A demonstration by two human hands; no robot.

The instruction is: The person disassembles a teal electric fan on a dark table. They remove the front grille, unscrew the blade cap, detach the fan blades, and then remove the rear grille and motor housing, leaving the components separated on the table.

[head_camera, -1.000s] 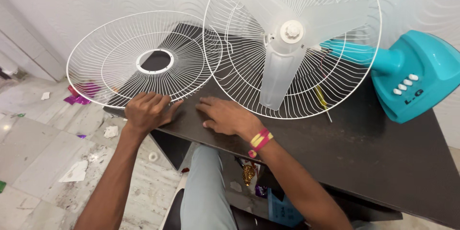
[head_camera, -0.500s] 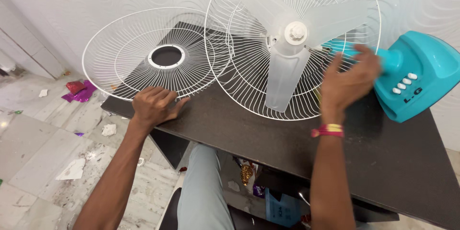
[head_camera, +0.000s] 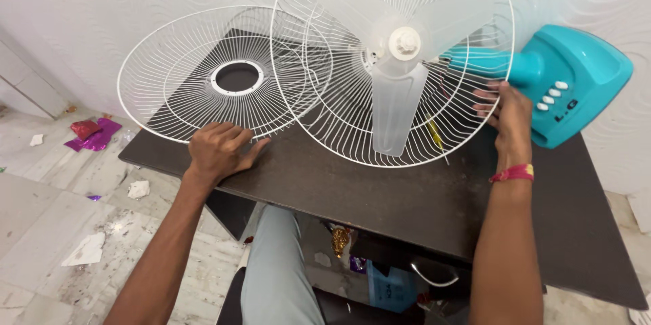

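Note:
A teal fan lies on its side on a dark table. Its white rear grille faces me, with translucent blades on the hub. My right hand grips that grille's right rim, beside the teal neck. A loose white front grille with a round hole in its centre lies flat at the table's left, overlapping the fan's grille. My left hand rests on the table's front edge, fingers curled over the loose grille's near rim.
A thin yellow-handled tool lies on the table behind the rear grille. A white textured wall stands close behind. The tiled floor at left holds paper scraps and pink foil. My leg and a blue box are under the table.
My right hand left the table's front, swung right past the blades and closed on the rear grille's right rim. The left hand stayed at the loose grille's rim.

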